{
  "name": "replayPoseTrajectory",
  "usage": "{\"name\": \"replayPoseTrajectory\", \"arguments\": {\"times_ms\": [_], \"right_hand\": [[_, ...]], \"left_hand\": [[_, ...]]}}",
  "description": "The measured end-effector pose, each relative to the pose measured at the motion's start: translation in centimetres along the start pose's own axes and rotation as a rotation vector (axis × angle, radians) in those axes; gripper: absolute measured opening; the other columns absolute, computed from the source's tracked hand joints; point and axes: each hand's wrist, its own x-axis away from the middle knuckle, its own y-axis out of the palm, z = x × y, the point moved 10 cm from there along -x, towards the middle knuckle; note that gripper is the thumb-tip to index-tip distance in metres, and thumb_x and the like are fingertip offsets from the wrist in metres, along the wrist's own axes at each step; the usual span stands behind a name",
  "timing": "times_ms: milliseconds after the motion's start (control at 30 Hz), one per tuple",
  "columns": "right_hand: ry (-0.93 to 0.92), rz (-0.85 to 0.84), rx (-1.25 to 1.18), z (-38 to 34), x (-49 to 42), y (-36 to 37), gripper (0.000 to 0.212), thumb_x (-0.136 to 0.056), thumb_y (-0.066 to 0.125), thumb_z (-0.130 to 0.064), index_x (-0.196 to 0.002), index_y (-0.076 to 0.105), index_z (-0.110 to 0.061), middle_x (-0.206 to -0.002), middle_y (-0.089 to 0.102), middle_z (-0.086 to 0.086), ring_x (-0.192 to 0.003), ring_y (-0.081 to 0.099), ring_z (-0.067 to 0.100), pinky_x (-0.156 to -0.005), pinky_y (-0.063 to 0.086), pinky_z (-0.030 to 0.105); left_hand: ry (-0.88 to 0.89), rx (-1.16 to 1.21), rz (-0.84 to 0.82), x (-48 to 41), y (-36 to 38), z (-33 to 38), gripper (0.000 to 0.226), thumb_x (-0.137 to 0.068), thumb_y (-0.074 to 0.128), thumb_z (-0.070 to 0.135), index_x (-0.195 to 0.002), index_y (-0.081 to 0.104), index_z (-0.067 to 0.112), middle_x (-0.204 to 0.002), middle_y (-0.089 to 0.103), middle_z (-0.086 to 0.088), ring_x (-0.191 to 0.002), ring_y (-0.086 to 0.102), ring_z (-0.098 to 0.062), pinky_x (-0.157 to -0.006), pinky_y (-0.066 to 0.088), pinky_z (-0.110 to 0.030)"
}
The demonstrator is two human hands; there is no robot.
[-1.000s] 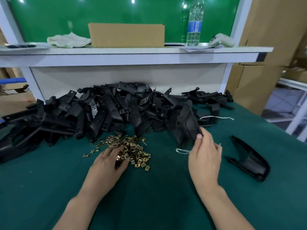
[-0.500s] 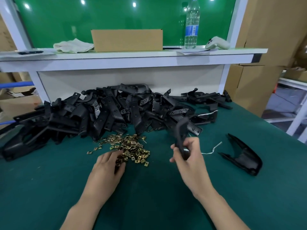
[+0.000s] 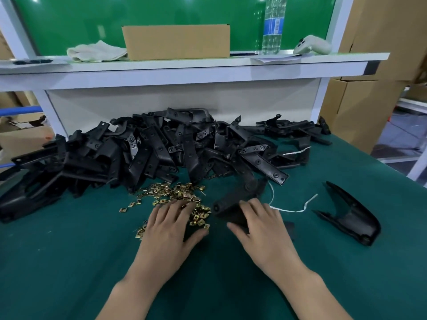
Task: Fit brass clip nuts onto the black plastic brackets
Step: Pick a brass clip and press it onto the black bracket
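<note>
A scatter of small brass clip nuts (image 3: pixel 175 195) lies on the green table. My left hand (image 3: pixel 171 227) rests on the near edge of that scatter, fingers spread over the nuts; whether it pinches one is hidden. My right hand (image 3: pixel 261 225) grips a black plastic bracket (image 3: pixel 235 202), thumb under it and fingers over it, low above the table just right of the nuts. A big heap of black brackets (image 3: pixel 150 151) fills the back of the table.
One separate black bracket (image 3: pixel 351 215) lies at the right, with a white string (image 3: pixel 293 209) beside it. A white shelf (image 3: pixel 184 65) above the heap carries a cardboard box (image 3: pixel 175 41), a cloth, a water bottle (image 3: pixel 273 24). Cardboard cartons (image 3: pixel 369 88) stand at the right.
My right hand has pulled a bracket from the heap and brought it down and toward me, beside the nuts. My left hand stays on the nut pile, fingers shifting.
</note>
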Motion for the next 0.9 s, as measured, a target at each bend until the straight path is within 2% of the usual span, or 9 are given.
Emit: {"name": "replayPoseTrajectory", "arguments": {"times_ms": [67, 167, 300, 367, 433, 600, 667, 733, 900], "right_hand": [[0.011, 0.029, 0.011, 0.2, -0.1, -0.1, 0.054, -0.101, 0.053, -0.047, -0.143, 0.051, -0.014, -0.131, 0.056, -0.001, -0.122, 0.051, 0.025, -0.112, 0.03, 0.037], [0.012, -0.008, -0.019, 0.2, -0.2, 0.7, 0.05, -0.1, 0.053, -0.045, -0.141, 0.051, -0.015, -0.131, 0.054, -0.003, -0.128, 0.046, 0.022, -0.124, 0.013, 0.037], [-0.002, -0.047, -0.158, -0.6, 0.0, 1.5, 0.073, -0.09, 0.047, -0.07, -0.142, 0.048, -0.02, -0.116, 0.048, -0.01, -0.116, 0.036, 0.012, -0.119, 0.019, 0.034], [-0.024, -0.077, -0.204, -1.0, 0.2, 1.7, 0.085, -0.082, 0.03, -0.087, -0.137, 0.05, -0.025, -0.107, 0.042, -0.015, -0.107, 0.031, 0.006, -0.118, 0.019, 0.033], [-0.02, -0.057, -0.267, -0.7, 0.2, 1.4, 0.091, -0.08, 0.017, -0.094, -0.13, 0.053, -0.026, -0.1, 0.039, -0.02, -0.107, 0.032, 0.005, -0.121, 0.014, 0.033], [0.026, -0.011, -0.319, -0.3, 0.3, 1.0, 0.067, -0.087, 0.009, -0.088, -0.103, 0.048, -0.036, -0.093, 0.042, -0.023, -0.099, 0.03, -0.001, -0.12, 0.021, 0.042], [0.018, -0.022, -0.316, -0.4, 0.3, 1.2, 0.06, -0.085, 0.013, -0.091, -0.101, 0.042, -0.04, -0.096, 0.043, -0.022, -0.103, 0.031, 0.0, -0.122, 0.018, 0.041], [-0.007, -0.032, -0.287, -0.6, 0.3, 1.3, 0.06, -0.083, 0.017, -0.093, -0.102, 0.041, -0.041, -0.101, 0.045, -0.02, -0.111, 0.036, 0.003, -0.125, 0.007, 0.037], [-0.061, -0.05, -0.276, -1.3, 0.2, 1.5, 0.063, -0.081, 0.027, -0.092, -0.1, 0.048, -0.037, -0.105, 0.048, -0.02, -0.112, 0.038, 0.0, -0.124, -0.007, 0.028]], "left_hand": [[0.029, 0.012, -0.021, 0.0, 0.4, 0.9, 0.062, -0.096, 0.031, 0.063, -0.136, 0.06, 0.024, -0.134, 0.059, 0.003, -0.129, 0.053, -0.025, -0.112, 0.039, -0.047], [0.032, 0.009, -0.062, -0.2, 1.0, 0.6, 0.058, -0.099, 0.026, 0.063, -0.137, 0.058, 0.035, -0.139, 0.053, 0.009, -0.132, 0.047, -0.019, -0.117, 0.03, -0.04], [-0.023, -0.016, 0.001, -0.3, 0.2, -0.5, 0.034, -0.096, 0.057, 0.045, -0.122, 0.069, 0.027, -0.121, 0.063, 0.004, -0.116, 0.059, -0.025, -0.108, 0.041, -0.043], [-0.091, -0.026, 0.014, -0.2, 0.0, -1.6, 0.029, -0.096, 0.061, 0.041, -0.117, 0.07, 0.024, -0.118, 0.065, 0.002, -0.113, 0.06, -0.026, -0.105, 0.042, -0.043], [-0.122, -0.031, 0.018, -0.2, 0.0, -2.1, 0.027, -0.097, 0.058, 0.04, -0.117, 0.069, 0.024, -0.12, 0.063, 0.002, -0.115, 0.057, -0.025, -0.106, 0.04, -0.042], [-0.137, -0.064, -0.02, -0.1, 0.4, -2.2, 0.041, -0.102, 0.049, 0.042, -0.14, 0.057, 0.032, -0.136, 0.056, 0.0, -0.127, 0.05, -0.027, -0.115, 0.032, -0.042], [-0.135, -0.057, -0.019, -0.2, 0.4, -2.3, 0.037, -0.1, 0.054, 0.041, -0.135, 0.062, 0.03, -0.133, 0.058, -0.002, -0.125, 0.052, -0.029, -0.113, 0.034, -0.045], [-0.124, -0.032, 0.013, -0.2, 0.2, -2.1, 0.029, -0.097, 0.061, 0.036, -0.122, 0.07, 0.024, -0.125, 0.063, -0.002, -0.118, 0.057, -0.031, -0.107, 0.04, -0.046], [-0.098, 0.007, 0.04, -0.1, -0.1, -1.9, 0.026, -0.098, 0.057, 0.038, -0.114, 0.068, 0.021, -0.12, 0.061, 0.003, -0.114, 0.055, -0.023, -0.105, 0.04, -0.039]]}}
